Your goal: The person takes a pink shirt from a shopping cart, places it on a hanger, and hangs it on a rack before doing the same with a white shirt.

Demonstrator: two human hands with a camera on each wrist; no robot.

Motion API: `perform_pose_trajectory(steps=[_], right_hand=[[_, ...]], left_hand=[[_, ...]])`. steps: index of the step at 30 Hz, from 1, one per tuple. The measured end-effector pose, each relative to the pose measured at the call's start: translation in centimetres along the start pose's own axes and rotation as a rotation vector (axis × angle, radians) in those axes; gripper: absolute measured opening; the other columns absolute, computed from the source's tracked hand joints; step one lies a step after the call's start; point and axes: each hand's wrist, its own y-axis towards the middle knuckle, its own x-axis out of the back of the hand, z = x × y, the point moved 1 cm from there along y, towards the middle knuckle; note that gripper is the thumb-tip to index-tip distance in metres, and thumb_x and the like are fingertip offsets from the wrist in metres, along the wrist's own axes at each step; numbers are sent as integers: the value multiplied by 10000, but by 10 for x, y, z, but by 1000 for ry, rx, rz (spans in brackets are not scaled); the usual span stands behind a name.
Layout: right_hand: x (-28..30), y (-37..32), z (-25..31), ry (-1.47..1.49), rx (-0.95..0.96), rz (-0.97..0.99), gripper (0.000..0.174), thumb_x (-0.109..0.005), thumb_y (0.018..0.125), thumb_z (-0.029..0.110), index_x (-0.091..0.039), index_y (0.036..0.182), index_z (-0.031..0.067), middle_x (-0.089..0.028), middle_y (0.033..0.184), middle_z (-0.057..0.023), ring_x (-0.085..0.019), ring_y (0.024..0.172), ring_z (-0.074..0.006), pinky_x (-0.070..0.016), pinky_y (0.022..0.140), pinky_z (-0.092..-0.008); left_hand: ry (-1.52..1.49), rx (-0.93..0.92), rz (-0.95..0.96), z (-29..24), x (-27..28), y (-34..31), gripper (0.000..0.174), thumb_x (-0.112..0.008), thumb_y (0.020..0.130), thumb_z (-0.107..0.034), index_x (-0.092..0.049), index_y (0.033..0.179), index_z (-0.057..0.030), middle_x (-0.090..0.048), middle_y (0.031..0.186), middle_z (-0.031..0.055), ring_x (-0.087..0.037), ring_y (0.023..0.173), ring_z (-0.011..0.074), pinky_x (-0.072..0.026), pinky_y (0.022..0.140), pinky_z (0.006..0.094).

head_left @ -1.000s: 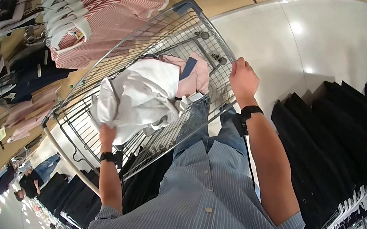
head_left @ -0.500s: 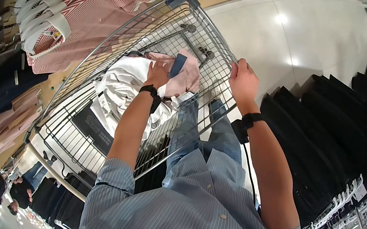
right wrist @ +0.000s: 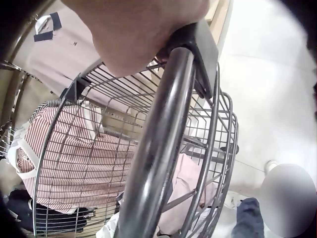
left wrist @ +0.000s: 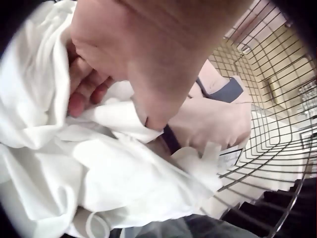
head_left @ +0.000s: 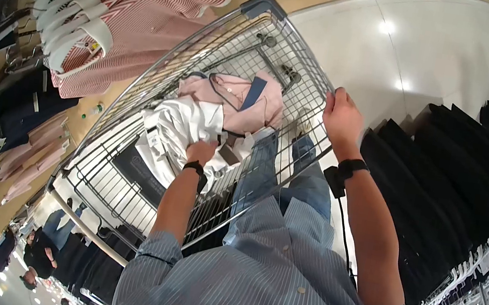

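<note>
The white garment (head_left: 175, 120) now leaves more of the pink garment (head_left: 269, 103) uncovered in the cart (head_left: 267, 8). The left hand (head_left: 200, 151) pinches the white garment; the right hand (head_left: 344, 122) grips the cart's rim.

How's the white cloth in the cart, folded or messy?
Messy, not folded: the white cloth lies bunched and creased in the cart, held by the left hand.

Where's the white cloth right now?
In the head view, the white cloth is left of centre in the cart, gripped by the left hand, beside a pink garment.
</note>
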Motion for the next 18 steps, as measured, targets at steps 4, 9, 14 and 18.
perform_pose_trajectory(steps=[4,9,14,18], right_hand=[[-1,-6,4,-16,3,21,181,-562,912,222,-499,832,72,-628,761,-100,-633,725,-311,-509,602,-440],[-4,-10,11,-1,3,22,191,-553,921,225,-497,825,69,-617,745,-100,-626,709,-315,-504,595,-437],[-5,-14,13,8,27,14,196,-554,921,226,-500,821,65,-610,733,-102,-615,679,-314,-501,581,-429],[-4,-15,19,-4,26,48,187,-562,916,218,-506,827,63,-607,735,-99,-616,682,-307,-501,583,-421]], left_hand=[[-34,-47,-59,-42,47,5,779,-605,822,-562,-457,1351,-9,-563,1265,236,-511,1219,357,-420,999,414],[-174,-384,-459,-99,103,31,1007,-830,665,-399,-299,1451,-61,-244,1504,234,-271,1356,443,-324,1099,421],[-330,-99,-231,-84,80,71,1103,-859,602,-423,-248,1482,-162,-87,1543,276,-103,1432,439,-356,1044,560],[-7,-56,-427,-73,35,74,665,-682,840,-280,-333,1400,-200,-259,1485,182,-361,1299,425,-424,944,605]])
